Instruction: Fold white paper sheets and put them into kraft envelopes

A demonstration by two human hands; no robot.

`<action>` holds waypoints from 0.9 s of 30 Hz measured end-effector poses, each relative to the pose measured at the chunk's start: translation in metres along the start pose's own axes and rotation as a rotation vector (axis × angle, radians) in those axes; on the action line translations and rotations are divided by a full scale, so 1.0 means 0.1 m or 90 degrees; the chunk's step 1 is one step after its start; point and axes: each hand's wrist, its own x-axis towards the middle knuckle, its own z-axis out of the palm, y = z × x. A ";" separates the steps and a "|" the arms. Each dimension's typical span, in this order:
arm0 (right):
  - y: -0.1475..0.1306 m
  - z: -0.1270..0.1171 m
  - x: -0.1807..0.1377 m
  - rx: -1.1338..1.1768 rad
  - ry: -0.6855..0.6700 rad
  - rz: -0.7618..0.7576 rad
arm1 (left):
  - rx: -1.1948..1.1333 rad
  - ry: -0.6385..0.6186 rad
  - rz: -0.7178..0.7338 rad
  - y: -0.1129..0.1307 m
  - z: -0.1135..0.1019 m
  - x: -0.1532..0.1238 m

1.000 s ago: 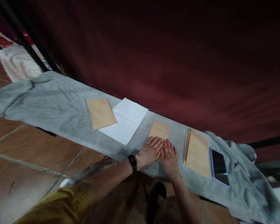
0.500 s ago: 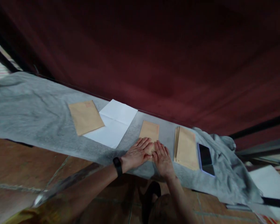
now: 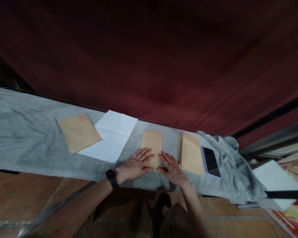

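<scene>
A brown paper envelope (image 3: 152, 142) lies flat on the grey cloth, between and partly under my hands. My left hand (image 3: 135, 164), with a black band on its wrist, rests with its fingers stretched over the envelope's left side. On the right edge lies my right hand (image 3: 172, 168), its fingers extended and flat too. Neither hand grips anything. Just right of my right hand is a stack of brown envelopes (image 3: 191, 153). To the left, a creased white sheet of paper (image 3: 111, 134) lies partly under another brown envelope or small pile (image 3: 78, 132).
A dark phone (image 3: 211, 162) with a pale purple edge lies right of the stack. The long grey cloth (image 3: 34, 138) is bunched at its right end. Behind it hangs a dark red curtain (image 3: 149, 66). White sheets (image 3: 275, 181) lie low at the right.
My hands have moved apart across the envelope, toward its two side edges, uncovering more of its middle. The camera view has shifted slightly.
</scene>
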 end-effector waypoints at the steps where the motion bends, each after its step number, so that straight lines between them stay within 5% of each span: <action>1: 0.00 -0.03 0.00 0.015 -0.009 0.004 | 0.001 -0.005 0.001 0.00 -0.01 0.00; 12: -0.06 0.02 0.27 0.016 0.107 -0.033 | -0.029 0.059 0.080 0.20 -0.13 0.06; 27: -0.19 0.15 0.63 -0.074 0.157 0.093 | -0.128 -0.060 0.130 0.52 -0.14 -0.08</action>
